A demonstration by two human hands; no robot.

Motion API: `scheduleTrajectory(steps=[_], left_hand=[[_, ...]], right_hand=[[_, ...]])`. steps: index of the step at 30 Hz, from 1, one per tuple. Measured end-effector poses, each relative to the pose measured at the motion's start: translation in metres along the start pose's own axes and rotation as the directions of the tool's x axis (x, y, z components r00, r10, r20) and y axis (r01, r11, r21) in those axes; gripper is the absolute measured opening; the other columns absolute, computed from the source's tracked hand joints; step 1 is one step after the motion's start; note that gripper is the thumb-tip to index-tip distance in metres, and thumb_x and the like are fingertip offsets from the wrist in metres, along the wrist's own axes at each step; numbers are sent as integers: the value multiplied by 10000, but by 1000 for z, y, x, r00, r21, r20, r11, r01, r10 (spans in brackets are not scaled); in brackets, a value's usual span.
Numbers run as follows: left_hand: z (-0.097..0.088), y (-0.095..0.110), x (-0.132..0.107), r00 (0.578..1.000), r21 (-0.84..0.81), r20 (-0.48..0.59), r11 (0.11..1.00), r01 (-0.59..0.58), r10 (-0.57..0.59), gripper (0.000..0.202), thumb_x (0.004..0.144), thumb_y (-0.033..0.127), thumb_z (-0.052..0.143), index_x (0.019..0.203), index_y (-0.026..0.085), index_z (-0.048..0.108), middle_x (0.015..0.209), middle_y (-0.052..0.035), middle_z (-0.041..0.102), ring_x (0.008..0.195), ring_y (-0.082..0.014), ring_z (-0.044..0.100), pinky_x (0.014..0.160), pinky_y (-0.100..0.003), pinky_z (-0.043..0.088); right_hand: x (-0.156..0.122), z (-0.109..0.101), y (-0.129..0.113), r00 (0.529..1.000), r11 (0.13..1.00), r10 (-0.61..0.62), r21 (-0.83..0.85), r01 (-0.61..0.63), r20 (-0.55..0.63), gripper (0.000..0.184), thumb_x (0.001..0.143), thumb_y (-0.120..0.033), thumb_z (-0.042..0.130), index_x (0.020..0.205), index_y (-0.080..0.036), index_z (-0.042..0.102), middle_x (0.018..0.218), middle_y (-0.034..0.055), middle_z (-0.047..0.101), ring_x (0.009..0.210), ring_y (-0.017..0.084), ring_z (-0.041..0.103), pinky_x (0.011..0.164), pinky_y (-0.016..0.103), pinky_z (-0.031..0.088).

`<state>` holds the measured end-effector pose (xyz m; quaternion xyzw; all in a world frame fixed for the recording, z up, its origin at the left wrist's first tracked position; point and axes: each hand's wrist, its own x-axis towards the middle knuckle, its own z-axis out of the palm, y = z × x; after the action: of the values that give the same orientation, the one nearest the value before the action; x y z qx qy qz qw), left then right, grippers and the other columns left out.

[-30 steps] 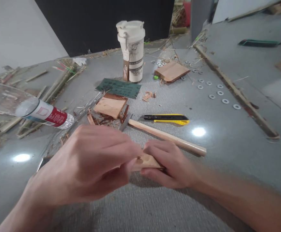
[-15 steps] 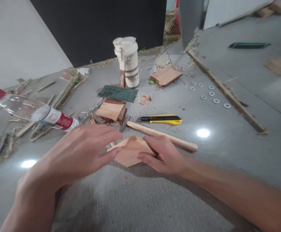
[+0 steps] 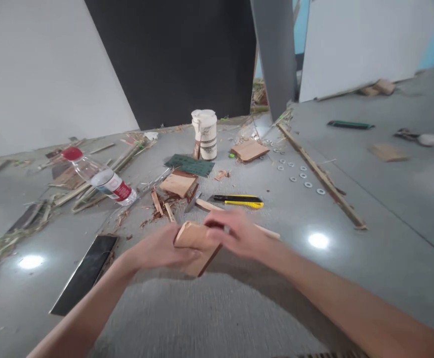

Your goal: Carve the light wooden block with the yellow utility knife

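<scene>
A pale wooden block with a rounded upper end is held up over the grey floor, tilted. My left hand is closed round its left side, the thumb across its face. My right hand has its fingers curled on the block's right edge, slightly smeared by motion. Just beyond lies a hammer, its wooden handle partly hidden behind my right hand. Past it is a yellow and black utility knife. A second wooden block rests among brown shavings to the left.
A red-capped bottle stands tilted in view at left; a white cup stands behind green sandpaper. Another wood piece, several washers and a long strip lie right. A black flat object lies near my left forearm.
My left hand has moved from hovering over the block to gripping its left side. The block has been turned, showing its rounded end. The camera view has tilted up, and the black flat object has come into sight.
</scene>
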<state>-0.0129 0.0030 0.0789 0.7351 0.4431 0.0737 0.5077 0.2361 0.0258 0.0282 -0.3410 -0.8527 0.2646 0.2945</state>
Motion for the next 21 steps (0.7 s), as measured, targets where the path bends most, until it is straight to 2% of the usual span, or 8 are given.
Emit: scheduleTrajectory(steps=[2, 3, 5, 8, 11, 14, 18, 21], left_hand=[[5, -2, 7, 999, -117, -23, 993, 33, -36, 457, 870, 577, 716, 1089, 176, 701, 955, -57, 758, 809, -219, 694, 668, -281, 519], [8, -3, 11, 998, -164, -24, 985, 58, -63, 514, 856, 599, 721, 1125, 163, 688, 1024, -86, 764, 870, -244, 709, 705, -301, 538], [16, -5, 18, 993, -225, -34, 969, 103, -113, 583, 843, 635, 730, 1149, 142, 675, 1076, -121, 763, 931, -275, 715, 741, -324, 547], [28, -11, 22, 990, -239, 5, 961, 138, -141, 602, 876, 683, 687, 1163, 155, 667, 1069, -107, 759, 941, -271, 709, 743, -321, 535], [37, -20, 17, 983, -284, 50, 941, 185, -179, 603, 870, 698, 688, 1164, 173, 651, 1064, -87, 747, 960, -271, 692, 784, -332, 538], [38, -29, 8, 967, -322, 68, 912, 253, -245, 611, 848, 742, 680, 1101, 187, 637, 1039, -77, 725, 954, -272, 671, 777, -334, 532], [37, -38, 4, 968, -325, 93, 912, 251, -233, 592, 885, 776, 589, 1051, 213, 663, 1030, -66, 707, 942, -266, 639, 752, -324, 515], [38, -38, 4, 938, -332, 45, 881, 338, -343, 612, 879, 770, 554, 1080, 202, 661, 1110, -93, 705, 991, -293, 645, 799, -354, 539]], right_hand=[[5, -21, 14, 993, 988, 89, -120, -98, -80, 469, 1159, -485, 302, 1097, -190, 661, 961, 54, 721, 836, 162, 621, 756, 299, 423], [7, -30, 21, 983, 970, 137, -183, -159, -124, 429, 1159, -446, 315, 1151, -181, 653, 1022, 81, 725, 889, 183, 627, 789, 321, 431], [10, -41, 35, 964, 923, 209, -293, -251, -167, 301, 1113, -400, 475, 1173, -169, 658, 1114, 125, 719, 999, 234, 632, 845, 361, 447], [11, -39, 48, 957, 866, 263, -409, -289, -122, 151, 1002, -303, 671, 1084, -178, 698, 1162, 138, 712, 1124, 288, 626, 938, 414, 468], [10, -31, 51, 955, 841, 291, -460, -286, -62, 76, 982, -252, 687, 1025, -190, 699, 1155, 120, 718, 1160, 293, 633, 974, 428, 473], [8, -31, 51, 941, 821, 335, -474, -317, -50, 64, 968, -231, 685, 1008, -193, 653, 1102, 99, 729, 1023, 257, 679, 839, 370, 483], [2, -34, 49, 921, 795, 381, -481, -369, -79, 121, 984, -210, 612, 1096, -203, 569, 905, 50, 730, 704, 190, 659, 617, 297, 381], [-3, -30, 34, 934, 821, 351, -456, -343, -70, 110, 1045, -291, 544, 1134, -234, 515, 771, -16, 682, 572, 166, 604, 553, 278, 340]])
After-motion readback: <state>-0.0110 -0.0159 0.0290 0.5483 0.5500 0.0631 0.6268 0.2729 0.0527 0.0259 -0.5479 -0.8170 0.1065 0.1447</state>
